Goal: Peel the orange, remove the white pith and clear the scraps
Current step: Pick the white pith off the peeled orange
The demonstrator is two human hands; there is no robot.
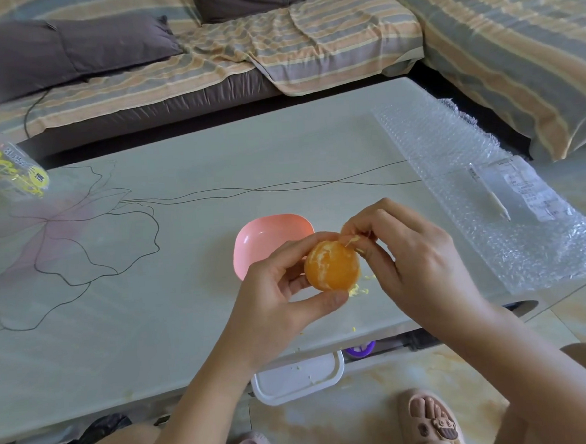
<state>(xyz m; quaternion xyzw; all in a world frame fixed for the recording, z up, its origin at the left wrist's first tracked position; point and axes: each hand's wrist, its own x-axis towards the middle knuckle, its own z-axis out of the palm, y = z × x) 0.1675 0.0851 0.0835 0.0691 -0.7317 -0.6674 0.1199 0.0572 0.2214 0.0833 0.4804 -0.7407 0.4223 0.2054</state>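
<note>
Left hand [275,288], lower centre of frame: fingers curled around the orange [332,265], thumb under its lower edge, fingertips over its top left. Grasp is closed on the fruit, which is held above the table [184,262], just in front of the pink bowl [268,238].

Orange: peeled, round, no clear long axis; the exposed face is turned toward the camera. Flesh bright orange, with pale pith streaks on its upper left.

Pith strand [353,241]: thin, whitish-yellow, running from the orange's upper right edge up and to the right.

Right hand [413,252], right of the fruit: thumb and forefinger pinched shut on that strand, at the orange's upper right.

Small yellow scraps [357,290] lie on the table below the fruit, lower right of it.
</note>
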